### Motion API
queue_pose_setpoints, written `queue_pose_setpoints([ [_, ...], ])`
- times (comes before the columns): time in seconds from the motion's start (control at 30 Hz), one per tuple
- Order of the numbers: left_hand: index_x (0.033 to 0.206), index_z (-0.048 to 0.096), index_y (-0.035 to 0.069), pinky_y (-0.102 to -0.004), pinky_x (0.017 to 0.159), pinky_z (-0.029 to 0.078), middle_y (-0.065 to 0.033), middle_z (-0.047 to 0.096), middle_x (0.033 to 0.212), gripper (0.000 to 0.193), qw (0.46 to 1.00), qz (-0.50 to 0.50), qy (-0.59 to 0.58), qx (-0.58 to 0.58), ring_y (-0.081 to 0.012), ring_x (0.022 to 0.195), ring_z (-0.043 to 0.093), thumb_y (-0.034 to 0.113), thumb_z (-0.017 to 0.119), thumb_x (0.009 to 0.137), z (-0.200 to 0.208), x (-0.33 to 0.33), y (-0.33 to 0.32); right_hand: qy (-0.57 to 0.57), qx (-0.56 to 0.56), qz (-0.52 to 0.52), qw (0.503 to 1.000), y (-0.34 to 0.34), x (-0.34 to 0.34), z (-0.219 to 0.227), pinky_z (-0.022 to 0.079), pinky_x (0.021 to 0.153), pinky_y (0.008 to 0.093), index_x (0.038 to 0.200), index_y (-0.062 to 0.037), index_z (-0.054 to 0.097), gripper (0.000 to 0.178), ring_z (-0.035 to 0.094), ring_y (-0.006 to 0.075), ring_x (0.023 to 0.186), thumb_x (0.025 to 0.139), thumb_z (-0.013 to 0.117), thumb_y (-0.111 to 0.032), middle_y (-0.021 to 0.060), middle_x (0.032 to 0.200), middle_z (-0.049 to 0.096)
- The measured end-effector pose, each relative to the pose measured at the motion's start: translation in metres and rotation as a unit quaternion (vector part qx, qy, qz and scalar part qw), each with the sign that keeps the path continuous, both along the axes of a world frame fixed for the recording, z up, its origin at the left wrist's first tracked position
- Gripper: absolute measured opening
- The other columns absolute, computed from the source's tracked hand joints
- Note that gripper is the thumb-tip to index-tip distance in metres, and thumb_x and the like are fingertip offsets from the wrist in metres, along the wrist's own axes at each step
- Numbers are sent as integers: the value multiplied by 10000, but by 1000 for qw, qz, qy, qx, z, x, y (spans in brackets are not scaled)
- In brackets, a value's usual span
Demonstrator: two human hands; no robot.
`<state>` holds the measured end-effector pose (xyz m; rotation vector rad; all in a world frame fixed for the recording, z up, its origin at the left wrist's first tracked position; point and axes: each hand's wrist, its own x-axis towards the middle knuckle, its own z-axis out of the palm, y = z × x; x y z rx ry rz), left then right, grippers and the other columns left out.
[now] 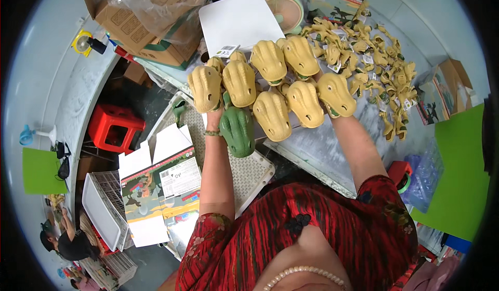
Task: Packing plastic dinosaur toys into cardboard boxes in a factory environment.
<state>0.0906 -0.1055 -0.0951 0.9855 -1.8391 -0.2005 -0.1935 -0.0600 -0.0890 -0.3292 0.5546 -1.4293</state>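
Several tan dinosaur-head toys [271, 117] are held up in a bunch, nose toward me, with one green dinosaur head [237, 132] at the lower left. My left hand [213, 118] is under the left side of the bunch. Supporting the right side is my right hand [318, 76]. Toys cover the fingers of both hands, so their exact grip is hidden. A white paper tag [227, 51] sticks out above the left heads. Just beyond the bunch, a pile of similar tan dinosaur toys [358, 46] with tags lies on the table.
A white board [239, 20] and a pale green fan [283, 10] stand behind the toys. Left are a cardboard box [150, 31], a red stool [115, 128] and an unfolded printed carton [161, 187]. A person [75, 244] works at far lower left.
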Motion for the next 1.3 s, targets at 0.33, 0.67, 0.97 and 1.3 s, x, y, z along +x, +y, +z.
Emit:
queue_pose_setpoints([
  [0.33, 1086, 472, 47, -345, 848, 346, -116, 489, 1070, 340, 997, -3, 36, 62, -261, 979, 446, 83, 512, 751, 4, 0, 10, -24, -25, -59, 998, 7, 43, 94, 415, 780, 265, 1194, -54, 364, 388, 486, 112, 894, 834, 440, -175, 29, 1018, 483],
  [0.67, 1182, 353, 36, -335, 901, 305, -126, 379, 1187, 455, 958, -14, 207, 199, -258, 1061, 393, 251, 466, 796, 79, -25, 26, 382, -120, -91, 912, 2, 26, 55, 382, 801, 225, 1234, -52, 311, 432, 452, 113, 928, 823, 425, -120, 55, 1078, 413],
  [0.97, 1203, 286, 29, -334, 869, 367, -156, 315, 1216, 549, 794, -87, 486, 354, -249, 1054, 405, 382, 447, 814, 87, -40, 4, 435, -173, -89, 879, 1, 19, 60, 296, 903, 253, 1243, -11, 274, 477, 354, 161, 1069, 807, 428, -129, 90, 1172, 327],
  [1.3, 1148, 360, 9, -333, 833, 396, -139, 449, 1075, 591, 803, -88, 462, 366, -231, 955, 484, 498, 326, 818, 57, -33, -14, 385, -94, -66, 916, 4, 23, 65, 279, 923, 251, 1235, -7, 291, 529, 330, 165, 1112, 752, 499, -69, 87, 1199, 320],
])
